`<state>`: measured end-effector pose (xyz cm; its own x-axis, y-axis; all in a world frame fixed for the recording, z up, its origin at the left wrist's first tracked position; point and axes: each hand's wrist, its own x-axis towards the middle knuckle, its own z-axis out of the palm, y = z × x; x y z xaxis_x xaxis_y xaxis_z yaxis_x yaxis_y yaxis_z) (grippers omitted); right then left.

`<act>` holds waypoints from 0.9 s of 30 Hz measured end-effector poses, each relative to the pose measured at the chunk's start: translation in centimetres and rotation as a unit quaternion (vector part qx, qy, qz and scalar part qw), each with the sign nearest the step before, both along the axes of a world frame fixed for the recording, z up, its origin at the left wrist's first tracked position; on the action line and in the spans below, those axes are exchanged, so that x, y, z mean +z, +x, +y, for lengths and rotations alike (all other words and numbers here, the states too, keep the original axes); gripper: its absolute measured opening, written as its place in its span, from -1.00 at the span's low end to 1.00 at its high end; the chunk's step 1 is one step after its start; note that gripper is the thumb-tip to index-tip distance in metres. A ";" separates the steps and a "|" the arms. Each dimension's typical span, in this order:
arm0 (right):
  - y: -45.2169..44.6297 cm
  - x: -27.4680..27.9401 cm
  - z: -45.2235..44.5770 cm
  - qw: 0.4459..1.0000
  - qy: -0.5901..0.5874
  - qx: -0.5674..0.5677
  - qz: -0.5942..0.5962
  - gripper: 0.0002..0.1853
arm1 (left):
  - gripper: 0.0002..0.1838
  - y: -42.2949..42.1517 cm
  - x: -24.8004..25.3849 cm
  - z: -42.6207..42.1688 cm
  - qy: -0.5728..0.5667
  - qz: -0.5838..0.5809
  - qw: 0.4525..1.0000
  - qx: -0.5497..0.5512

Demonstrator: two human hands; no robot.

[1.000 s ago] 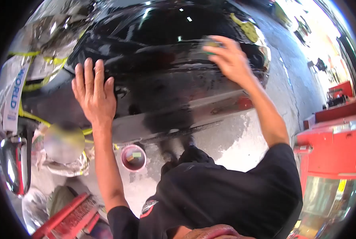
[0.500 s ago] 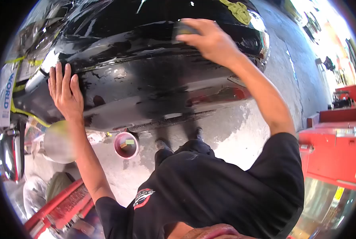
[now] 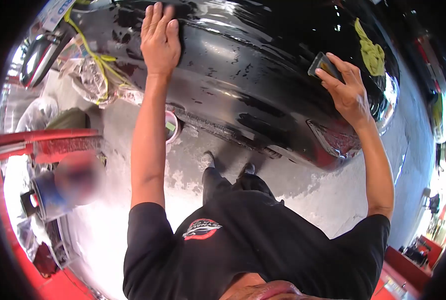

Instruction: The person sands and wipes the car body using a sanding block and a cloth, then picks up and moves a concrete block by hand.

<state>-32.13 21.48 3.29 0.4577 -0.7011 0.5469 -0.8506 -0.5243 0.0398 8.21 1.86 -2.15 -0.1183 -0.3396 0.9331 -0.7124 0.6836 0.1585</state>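
Note:
My left hand (image 3: 161, 46) lies flat on the wet black car panel (image 3: 218, 62) at the upper left, fingers stretched and holding nothing. At the upper right, my right hand (image 3: 347, 89) grips a small dark block (image 3: 325, 67) between thumb and fingers, against the car's glossy black surface. Its outer end shows; the fingers cover the rest. A crumpled yellow-green cloth (image 3: 371, 54) rests on the car just beyond my right hand.
Below the car's edge a pink bucket (image 3: 172, 127) stands on the concrete floor, partly hidden by my left forearm. Yellow tape and plastic sheeting (image 3: 90, 80) hang at the left. Red metal beams (image 3: 48, 142) stand at the lower left. A car lamp (image 3: 330, 140) shows at the right.
The view has turned and shifted along the car. My right hand, still with the block, is now nearer the cloth and the car's right end. My left hand remains flat on the panel.

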 end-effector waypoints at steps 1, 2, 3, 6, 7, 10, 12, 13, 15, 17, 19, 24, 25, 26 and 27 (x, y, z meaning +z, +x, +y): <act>0.5 -0.1 -0.7 1.000 -0.008 0.019 0.002 -0.55 | -0.63 -0.2 0.1 0.4 0.004 -0.001 1.000 -0.004; 1.3 0.0 -1.7 0.999 -0.018 0.036 0.005 -0.54 | -0.65 -0.4 0.3 0.6 0.006 -0.001 1.000 -0.010; 2.7 0.3 -2.9 0.998 -0.028 0.053 0.009 -0.54 | -0.63 -0.4 0.7 0.9 0.029 -0.004 1.000 -0.002; 9.0 0.4 -8.6 0.989 -0.105 0.104 0.027 -0.63 | -0.59 0.0 1.1 1.7 0.072 -0.014 0.997 0.012; 11.0 0.5 -10.2 0.988 -0.101 0.114 0.012 -0.61 | -0.58 0.1 1.0 1.5 0.067 -0.017 0.998 0.010; 13.5 2.8 -9.0 0.989 -0.056 0.132 -0.023 -0.77 | -0.59 0.1 0.8 1.7 0.061 -0.010 0.998 0.005; 8.2 0.9 -8.3 0.987 -0.086 0.130 0.029 -0.65 | -0.60 0.2 0.7 1.5 0.057 -0.004 0.998 0.002; 6.0 0.8 -5.6 0.995 -0.048 0.087 0.029 -0.63 | -0.60 0.1 0.8 1.5 0.052 -0.005 0.999 0.005; 1.3 0.1 -1.6 1.000 0.006 0.029 0.009 -0.59 | -0.60 -0.1 0.6 1.4 0.053 -0.002 0.999 0.008; 1.3 0.2 -1.8 0.999 -0.005 0.035 0.026 -0.58 | -0.59 -0.2 0.7 1.4 0.053 -0.001 0.999 0.012; 3.3 0.0 -3.4 0.997 -0.039 0.063 0.029 -0.57 | -0.58 -0.2 0.8 1.4 0.057 -0.004 0.998 0.014; 14.3 1.8 -9.4 0.990 -0.054 0.129 0.004 -0.77 | -0.56 0.2 0.6 1.6 0.057 -0.015 0.998 0.008; 13.8 2.0 -8.9 0.989 -0.049 0.136 -0.003 -0.78 | -0.56 0.3 0.6 1.6 0.056 -0.014 0.998 0.010; 12.8 2.1 -8.2 0.989 -0.045 0.141 -0.010 -0.79 | -0.56 0.1 0.6 1.6 0.055 -0.013 0.998 0.009; 10.6 1.4 -7.6 0.990 -0.063 0.124 0.016 -0.73 | -0.57 -0.1 0.5 1.5 0.055 -0.009 0.998 0.009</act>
<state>-21.56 13.92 4.73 0.6257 -0.4919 0.6054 -0.6939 -0.7055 0.1440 8.14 3.34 -1.70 -0.1274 -0.4414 0.8882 -0.7276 0.6502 0.2187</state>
